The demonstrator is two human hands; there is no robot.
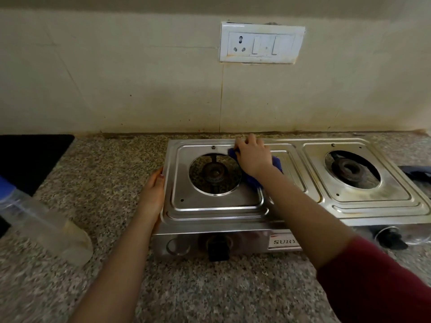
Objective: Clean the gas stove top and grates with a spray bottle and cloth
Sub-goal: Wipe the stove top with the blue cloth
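Note:
A two-burner steel gas stove (210, 206) stands on the granite counter, with no grates on it. My right hand (253, 157) presses a blue cloth (277, 163) onto the stove top, behind and right of the left burner (214, 174). Most of the cloth is hidden under the hand. My left hand (154, 192) holds the stove's left edge, thumb on top. The right burner (348, 170) is uncovered. A clear spray bottle (42, 220) with a blue top lies blurred at the far left.
The tiled wall with a white switch plate (261, 44) rises right behind the stove. A black surface (30, 157) sits at the counter's back left. A dark blue object (417, 174) lies at the stove's right end. Black knobs (218, 249) stick out from the stove's front.

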